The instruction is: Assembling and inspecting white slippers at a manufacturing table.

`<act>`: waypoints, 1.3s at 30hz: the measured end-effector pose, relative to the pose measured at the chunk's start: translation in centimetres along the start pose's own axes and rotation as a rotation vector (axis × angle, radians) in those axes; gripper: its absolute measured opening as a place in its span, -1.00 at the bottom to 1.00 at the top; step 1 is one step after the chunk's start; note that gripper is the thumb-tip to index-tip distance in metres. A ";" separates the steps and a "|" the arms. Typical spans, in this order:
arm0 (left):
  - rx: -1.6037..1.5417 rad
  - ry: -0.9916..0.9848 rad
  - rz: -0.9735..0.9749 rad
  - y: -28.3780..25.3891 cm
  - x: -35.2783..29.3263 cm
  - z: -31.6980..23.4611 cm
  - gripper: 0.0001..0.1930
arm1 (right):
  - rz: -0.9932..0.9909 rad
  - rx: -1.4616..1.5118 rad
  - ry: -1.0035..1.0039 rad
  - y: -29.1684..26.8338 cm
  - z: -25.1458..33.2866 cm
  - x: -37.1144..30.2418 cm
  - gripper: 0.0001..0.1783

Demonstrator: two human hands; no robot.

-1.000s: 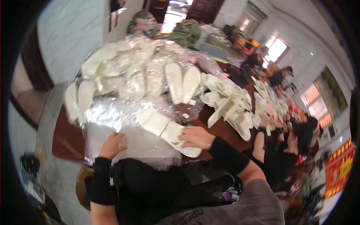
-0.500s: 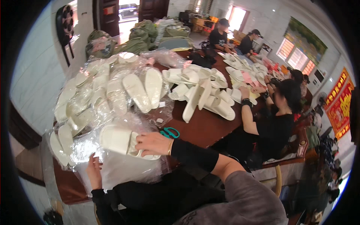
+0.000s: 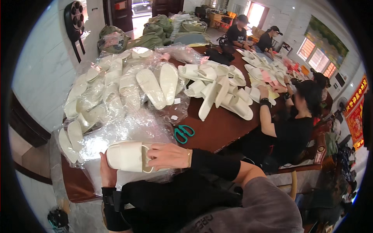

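A pair of white slide slippers (image 3: 126, 156), laid together, is held between my two hands just above the table's near edge. My right hand (image 3: 171, 156) is closed on its right end, with fingers tucked into the opening by the strap. At the other end my left hand (image 3: 108, 173) grips the rounded tip; the thumb shows and the other fingers are hidden underneath. Beneath and behind the slippers lies a stack of clear plastic bags (image 3: 128, 130). Teal-handled scissors (image 3: 184, 134) rest on the table beyond my right hand.
Bagged white slippers (image 3: 112, 83) cover the table's far left. Loose white slippers (image 3: 223, 91) lie piled on the brown table (image 3: 210, 136). A co-worker in black (image 3: 293, 124) sits at the right, handling slippers; other people sit farther back. Green sacks (image 3: 159, 29) stand behind the table.
My left hand has come up from the plastic bags and taken hold of the slippers' left end. The right hand keeps its grip. The whole view has shifted slightly.
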State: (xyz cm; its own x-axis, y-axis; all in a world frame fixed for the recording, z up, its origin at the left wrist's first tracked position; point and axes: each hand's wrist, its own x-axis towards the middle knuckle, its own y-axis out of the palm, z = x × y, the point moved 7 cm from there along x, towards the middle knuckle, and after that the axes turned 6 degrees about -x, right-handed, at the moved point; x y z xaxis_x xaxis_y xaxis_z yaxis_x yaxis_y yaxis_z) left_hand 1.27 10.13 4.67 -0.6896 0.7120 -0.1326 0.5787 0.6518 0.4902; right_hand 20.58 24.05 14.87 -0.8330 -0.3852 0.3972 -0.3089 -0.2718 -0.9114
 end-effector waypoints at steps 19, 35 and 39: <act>1.743 0.217 -0.087 -5.7 -2.9 2.9 -0.31 | -0.103 -0.849 0.826 -18.1 -28.0 -12.1 -0.80; 1.766 0.319 -0.135 -5.2 -2.4 2.8 -0.32 | 0.101 -0.471 1.090 6.2 -29.8 1.3 -0.67; 1.766 0.330 -0.175 -5.7 -2.8 2.5 -0.31 | -0.316 -0.555 1.181 -3.3 -31.6 -1.2 -0.81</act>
State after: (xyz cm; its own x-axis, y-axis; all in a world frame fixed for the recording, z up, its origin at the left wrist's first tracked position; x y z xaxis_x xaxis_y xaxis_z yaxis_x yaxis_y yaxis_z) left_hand 0.96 5.08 0.09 -0.7084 0.6797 0.1902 0.0776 0.3429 -0.9362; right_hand 8.04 53.28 13.97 -0.4998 0.6899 0.5237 -0.4698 0.2921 -0.8331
